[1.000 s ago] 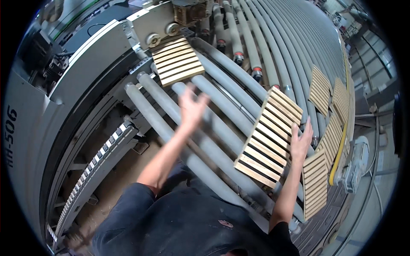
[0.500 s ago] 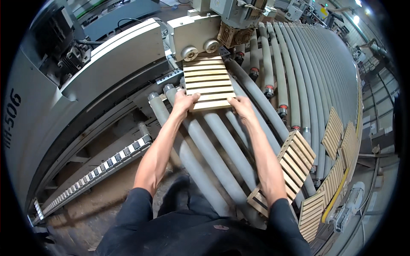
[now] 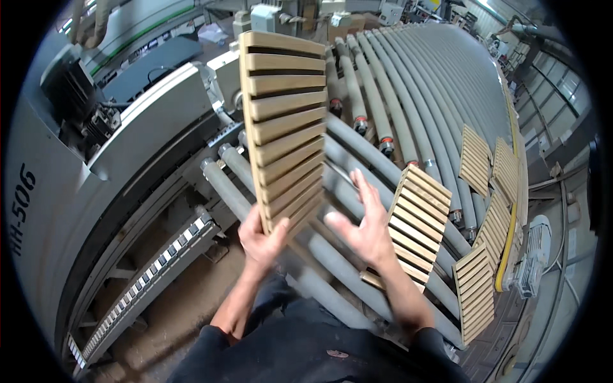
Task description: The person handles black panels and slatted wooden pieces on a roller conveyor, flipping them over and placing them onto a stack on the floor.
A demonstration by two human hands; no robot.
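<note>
Left hand [image 3: 260, 246] clamped on rectangular, slatted, tan wooden panel [image 3: 287, 104]. Right hand [image 3: 369, 233] spread, apart, over grey tubular rollers [image 3: 227, 186].

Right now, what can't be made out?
Head view:
Raised slatted wooden panel: its back, turned away from the camera.
Left hand: some fingers, behind that panel.
Second slatted panel, on the rollers: part, behind the right forearm.
Far conveyor rollers: too small to count.
Dark shirt: cut off by lower edge.
</note>
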